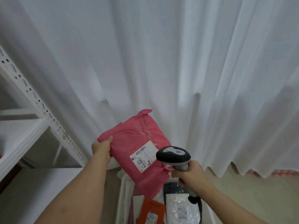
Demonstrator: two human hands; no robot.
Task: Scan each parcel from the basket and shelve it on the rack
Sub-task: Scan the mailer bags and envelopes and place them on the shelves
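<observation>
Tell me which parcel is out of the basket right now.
The pink parcel, held up by the left hand. The orange parcel and the clear-bagged parcel lie below in the basket.

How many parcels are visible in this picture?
3, perhaps more hidden: the pink parcel held up by the left hand, the orange parcel and the dark parcel in the basket below.

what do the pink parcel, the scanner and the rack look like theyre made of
Pink parcel: looks like a thin matte plastic mailer, creased, with twisted corners and a white paper label.
Scanner: apparently moulded plastic, dark head with a smooth grey top and a light handle.
Rack: probably white painted metal, judging by the punched slots along its upright.
</observation>
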